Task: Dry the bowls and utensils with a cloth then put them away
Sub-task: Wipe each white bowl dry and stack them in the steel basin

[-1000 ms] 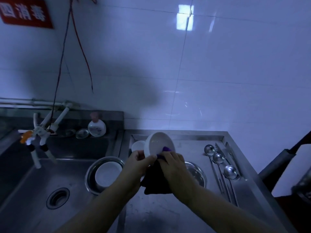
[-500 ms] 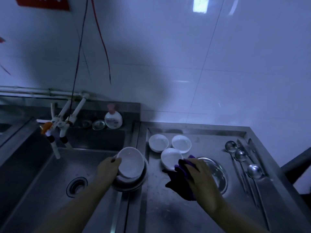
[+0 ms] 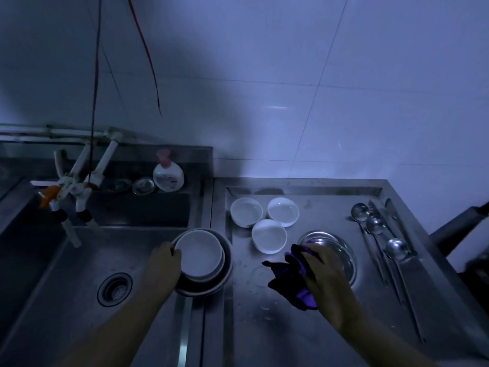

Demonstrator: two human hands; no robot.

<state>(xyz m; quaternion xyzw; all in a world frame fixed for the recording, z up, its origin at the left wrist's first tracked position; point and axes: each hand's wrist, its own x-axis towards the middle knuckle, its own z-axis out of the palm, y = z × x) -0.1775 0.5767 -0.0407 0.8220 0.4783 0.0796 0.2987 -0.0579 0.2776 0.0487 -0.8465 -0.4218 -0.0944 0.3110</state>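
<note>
Over sink, left hand (image 3: 162, 266) grips white bowl (image 3: 199, 254).

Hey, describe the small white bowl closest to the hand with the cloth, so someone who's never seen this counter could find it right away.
Start at the steel draining counter right of the sink. Three small white bowls sit in a triangle near its back left corner. The one you want is the front point of that triangle, nearest the right hand gripping the purple cloth.
</note>
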